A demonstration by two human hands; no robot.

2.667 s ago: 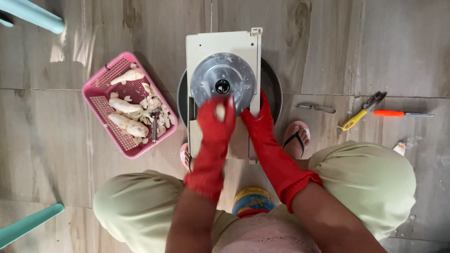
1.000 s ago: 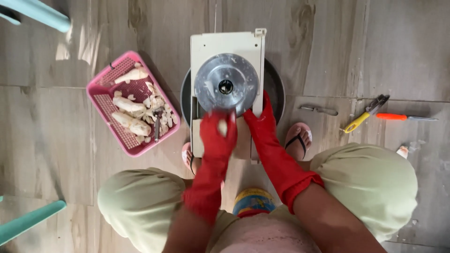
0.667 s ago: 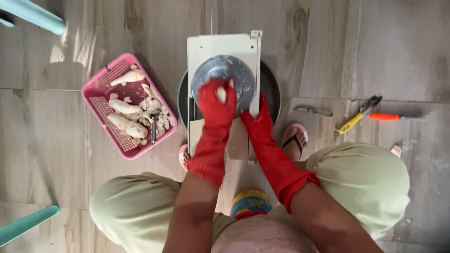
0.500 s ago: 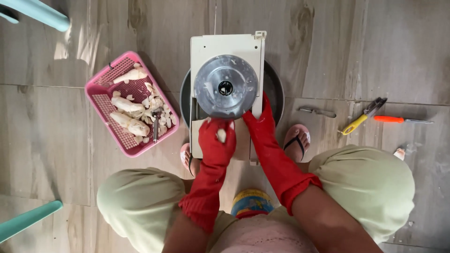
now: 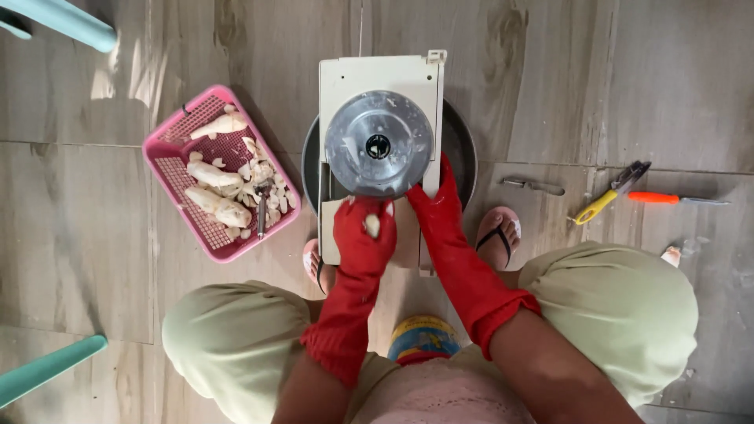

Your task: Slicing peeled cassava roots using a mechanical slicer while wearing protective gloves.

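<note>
A cream slicing machine point(image 5: 377, 74) with a round metal blade disc point(image 5: 378, 143) stands over a dark round basin point(image 5: 463, 149) on the floor. My left hand point(image 5: 363, 232), in a red rubber glove, holds a pale root piece point(image 5: 372, 225) just below the disc's near edge. In the same kind of glove, my right hand point(image 5: 437, 196) grips the machine's right side beside the disc.
A pink basket point(image 5: 174, 149) of peeled pale roots and a peeler point(image 5: 261, 206) sits to the left. On the tiles at right lie a knife point(image 5: 534, 186), yellow-handled pliers point(image 5: 609, 192) and an orange-handled screwdriver point(image 5: 675, 199). Teal legs point(image 5: 47, 369) show at left. My knees flank the machine.
My left hand has been sliding the root piece forward over the disc and back; it has now drawn back to the near edge. The right hand has stayed on the machine.
</note>
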